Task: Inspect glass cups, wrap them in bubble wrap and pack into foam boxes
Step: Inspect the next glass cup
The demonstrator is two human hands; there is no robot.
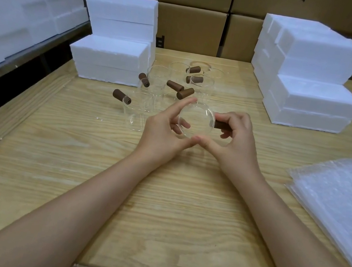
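Two hands were raised over the middle of the wooden worktop (pixel 159 200), and one glass cup (pixel 195 122) was held between them, tipped so that a round end was turned toward the camera. Its brown handle (pixel 219 124) was pinched by the curled fingers of the right hand (pixel 236 141). Its rim was spanned by the thumb and forefinger of the left hand (pixel 163 131). Several other cups (pixel 154 88) were stood just behind. Stacked foam boxes (pixel 110 59) were set at both far sides, bubble wrap (pixel 345 203) was piled at the right edge, and cardboard boxes (pixel 188 28) were stacked beyond.
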